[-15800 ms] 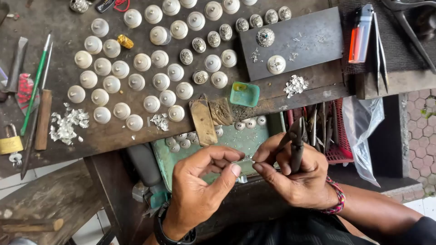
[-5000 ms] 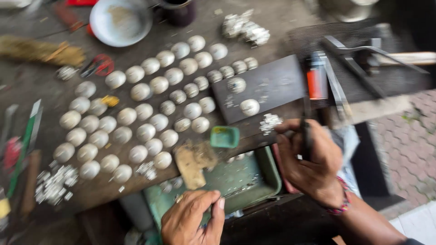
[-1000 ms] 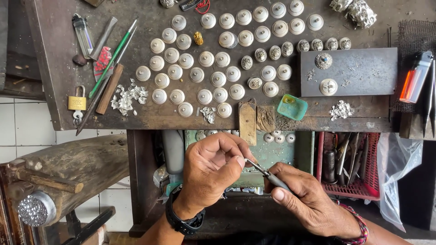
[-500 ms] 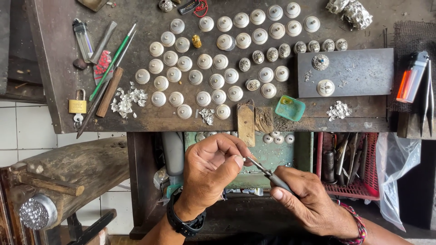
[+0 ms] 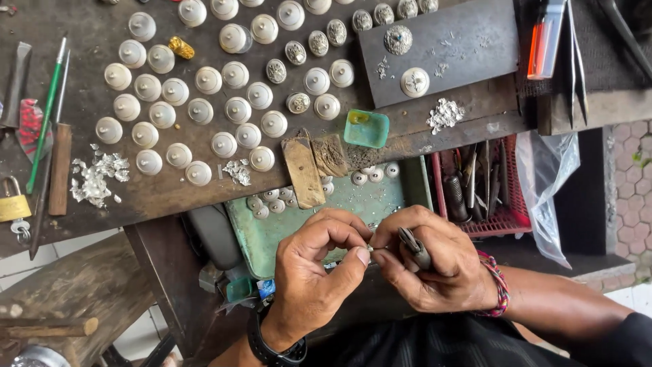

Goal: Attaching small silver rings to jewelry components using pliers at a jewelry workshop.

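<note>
Silver bit (image 5: 370, 249) pinched by left hand (image 5: 314, 272) fingers; right hand (image 5: 431, 266) grips one tool (image 5: 414, 247).

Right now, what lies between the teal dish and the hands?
In the head view: the green tray holding small round caps, between teal dish and both hands, left, right.

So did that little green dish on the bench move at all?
No. The green dish sits beside the brown pads at the bench edge, below the dark metal plate, as before; only the camera shifted.
</note>
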